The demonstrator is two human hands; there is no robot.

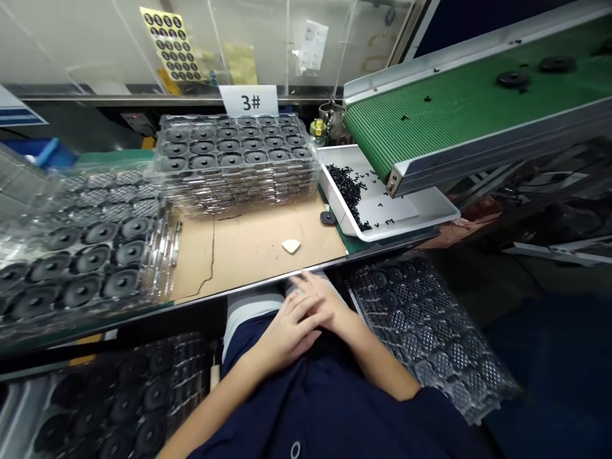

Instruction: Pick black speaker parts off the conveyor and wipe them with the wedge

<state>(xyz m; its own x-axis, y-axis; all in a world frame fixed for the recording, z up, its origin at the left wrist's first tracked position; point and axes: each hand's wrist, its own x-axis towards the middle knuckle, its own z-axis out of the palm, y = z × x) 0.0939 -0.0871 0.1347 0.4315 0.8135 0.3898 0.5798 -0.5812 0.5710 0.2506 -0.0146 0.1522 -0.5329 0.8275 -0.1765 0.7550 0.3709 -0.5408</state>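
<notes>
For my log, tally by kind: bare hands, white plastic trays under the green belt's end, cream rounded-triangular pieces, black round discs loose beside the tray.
Bare left hand and bare right hand: 2
White plastic tray: 1
Cream rounded-triangular piece: 1
Loose black round disc: 1
Total: 5

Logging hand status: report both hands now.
Left hand: loosely open, no object visible.
Right hand: loosely open, partly covered by the left, no object visible.

Ahead of the right hand (329, 306), a brown cardboard-covered bench (253, 252) is bearing a cream rounded-triangular piece (291, 246), a black round disc (327, 218), a white plastic tray (389, 213) farther right, and stacked clear plastic trays (236, 182) leftward.
</notes>
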